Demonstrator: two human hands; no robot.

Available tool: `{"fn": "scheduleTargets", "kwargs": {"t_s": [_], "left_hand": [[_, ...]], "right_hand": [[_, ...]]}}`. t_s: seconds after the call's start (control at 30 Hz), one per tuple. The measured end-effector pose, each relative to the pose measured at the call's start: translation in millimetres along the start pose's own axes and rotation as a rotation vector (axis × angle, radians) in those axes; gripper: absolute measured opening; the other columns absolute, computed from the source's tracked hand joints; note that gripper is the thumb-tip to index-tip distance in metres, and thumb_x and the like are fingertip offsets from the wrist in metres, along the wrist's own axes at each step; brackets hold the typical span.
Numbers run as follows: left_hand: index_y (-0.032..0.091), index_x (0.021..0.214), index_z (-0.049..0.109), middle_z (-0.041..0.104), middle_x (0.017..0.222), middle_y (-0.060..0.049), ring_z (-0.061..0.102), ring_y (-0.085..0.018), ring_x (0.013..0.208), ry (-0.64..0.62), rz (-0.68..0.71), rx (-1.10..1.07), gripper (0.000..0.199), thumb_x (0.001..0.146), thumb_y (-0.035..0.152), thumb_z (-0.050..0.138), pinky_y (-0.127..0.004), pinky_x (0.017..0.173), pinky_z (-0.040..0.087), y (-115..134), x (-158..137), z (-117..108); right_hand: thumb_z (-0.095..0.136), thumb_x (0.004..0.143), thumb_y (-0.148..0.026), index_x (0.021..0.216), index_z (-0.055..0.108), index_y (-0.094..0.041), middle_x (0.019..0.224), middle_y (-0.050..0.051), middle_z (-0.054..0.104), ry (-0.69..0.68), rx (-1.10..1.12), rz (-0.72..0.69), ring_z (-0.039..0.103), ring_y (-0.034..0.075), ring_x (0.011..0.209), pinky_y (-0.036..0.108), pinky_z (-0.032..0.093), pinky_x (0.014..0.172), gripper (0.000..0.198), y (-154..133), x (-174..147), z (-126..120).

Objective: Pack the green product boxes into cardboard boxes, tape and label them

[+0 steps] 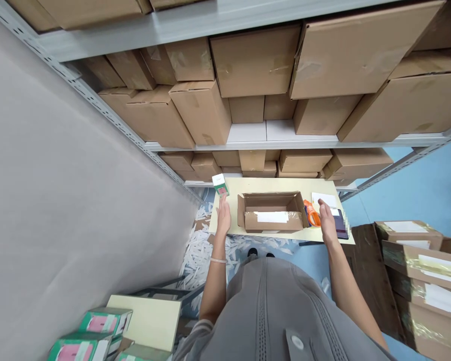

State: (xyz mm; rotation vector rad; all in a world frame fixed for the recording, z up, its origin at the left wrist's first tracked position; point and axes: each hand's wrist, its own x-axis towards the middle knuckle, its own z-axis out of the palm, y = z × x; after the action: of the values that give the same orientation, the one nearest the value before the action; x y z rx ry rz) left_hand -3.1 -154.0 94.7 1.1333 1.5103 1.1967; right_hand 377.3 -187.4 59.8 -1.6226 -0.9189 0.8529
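An open cardboard box (272,220) stands on the small pale yellow table (248,186), a white label on its near side. My left hand (223,215) is held flat with fingers stretched out, to the left of the box and just short of a small green and white carton (220,185). My right hand (326,220) is likewise stretched out, to the right of the box. Between it and the box lies an orange tape dispenser or cutter-like tool (312,213), its kind unclear. A dark flat device (340,224) and a white card (323,200) lie beside my right hand.
Metal shelves (248,145) full of cardboard boxes rise behind the table. White paper strips (199,255) litter the floor at left. Labelled cartons (424,271) are stacked at right. Green and pink boxes (101,321) sit by another pale tabletop (146,318) at lower left.
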Motion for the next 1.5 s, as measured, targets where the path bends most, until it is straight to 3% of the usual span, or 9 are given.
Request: {"fn": "scheduleTargets", "kwargs": {"t_s": [0.17, 0.3, 0.57, 0.73, 0.9, 1.03, 1.17, 1.33, 1.5], "left_hand": [[0.026, 0.15, 0.039, 0.022, 0.165, -0.001, 0.002, -0.023, 0.154, -0.13, 0.363, 0.367, 0.057, 0.097, 0.046, 0.041, -0.045, 0.123, -0.012, 44, -25, 42], [0.025, 0.148, 0.041, 0.039, 0.157, -0.008, 0.015, -0.027, 0.153, -0.294, 0.342, 0.418, 0.059, 0.095, 0.05, 0.045, -0.049, 0.123, -0.008, 25, -35, 74], [0.014, 0.142, 0.046, 0.054, 0.139, -0.019, 0.032, -0.035, 0.145, -0.332, 0.277, 0.654, 0.066, 0.085, 0.041, 0.065, -0.052, 0.124, -0.005, -18, -22, 54], [0.022, 0.116, 0.061, 0.062, 0.111, -0.009, 0.054, -0.027, 0.125, -0.306, 0.404, 0.723, 0.026, 0.091, 0.021, 0.054, -0.05, 0.126, 0.006, -15, -31, 44], [0.026, 0.087, 0.067, 0.066, 0.101, -0.004, 0.06, -0.024, 0.115, -0.397, 0.353, 0.594, 0.012, 0.092, 0.03, 0.057, -0.05, 0.127, 0.003, -6, -43, 31], [0.028, 0.07, 0.07, 0.072, 0.104, -0.002, 0.055, -0.026, 0.126, -0.423, 0.16, 0.271, 0.026, 0.089, 0.041, 0.06, -0.047, 0.127, -0.001, -3, -47, 23], [0.026, 0.057, 0.066, 0.074, 0.092, -0.006, 0.056, -0.027, 0.125, -0.35, -0.017, 0.11, 0.035, 0.089, 0.041, 0.06, -0.043, 0.127, 0.001, -9, -48, 28], [0.023, 0.095, 0.073, 0.059, 0.139, -0.011, 0.037, -0.031, 0.143, -0.312, 0.127, 0.528, 0.022, 0.087, 0.041, 0.062, -0.05, 0.125, -0.004, -19, -55, 40], [0.018, 0.145, 0.048, 0.026, 0.162, -0.016, 0.013, -0.035, 0.152, -0.277, 0.138, 0.847, 0.071, 0.085, 0.055, 0.061, -0.056, 0.122, -0.007, -31, -64, 44]], "right_hand": [[0.034, 0.097, -0.054, 0.154, 0.034, -0.023, 0.159, 0.006, 0.035, -0.106, -0.413, -0.384, 0.021, 0.026, 0.15, 0.05, 0.016, 0.122, 0.065, -63, -38, 44], [0.03, 0.099, -0.046, 0.151, 0.04, -0.021, 0.159, 0.007, 0.036, -0.313, -0.615, -0.486, 0.022, 0.026, 0.15, 0.051, 0.015, 0.122, 0.058, -50, -52, 76], [0.035, 0.096, -0.043, 0.139, 0.053, -0.014, 0.145, 0.014, 0.053, -0.259, -0.758, -0.425, 0.031, 0.03, 0.145, 0.051, 0.018, 0.121, 0.056, -8, -31, 53], [0.034, 0.095, -0.051, 0.11, 0.071, -0.021, 0.116, 0.014, 0.067, -0.247, -0.693, -0.315, 0.053, 0.033, 0.121, 0.053, 0.032, 0.111, 0.051, -10, -20, 34], [0.035, 0.093, -0.057, 0.081, 0.074, -0.021, 0.103, 0.012, 0.069, -0.231, -0.537, -0.17, 0.056, 0.03, 0.113, 0.044, 0.04, 0.102, 0.054, -10, -17, 31], [0.05, 0.086, -0.053, 0.103, 0.073, -0.024, 0.112, 0.01, 0.066, -0.276, -0.54, -0.141, 0.057, 0.029, 0.111, 0.044, 0.042, 0.101, 0.041, 0, -21, 34], [0.052, 0.084, -0.053, 0.144, 0.049, -0.027, 0.133, 0.011, 0.055, -0.288, -0.576, -0.124, 0.054, 0.03, 0.122, 0.046, 0.041, 0.104, 0.065, 10, -29, 37], [0.057, 0.081, -0.055, 0.156, 0.026, -0.025, 0.152, 0.016, 0.038, -0.257, -0.642, -0.12, 0.039, 0.036, 0.139, 0.053, 0.035, 0.109, 0.087, 20, -33, 38], [0.062, 0.076, -0.061, 0.157, 0.023, -0.029, 0.16, 0.015, 0.027, -0.272, -0.74, -0.055, 0.023, 0.04, 0.147, 0.066, 0.02, 0.113, 0.095, 34, -36, 37]]}}
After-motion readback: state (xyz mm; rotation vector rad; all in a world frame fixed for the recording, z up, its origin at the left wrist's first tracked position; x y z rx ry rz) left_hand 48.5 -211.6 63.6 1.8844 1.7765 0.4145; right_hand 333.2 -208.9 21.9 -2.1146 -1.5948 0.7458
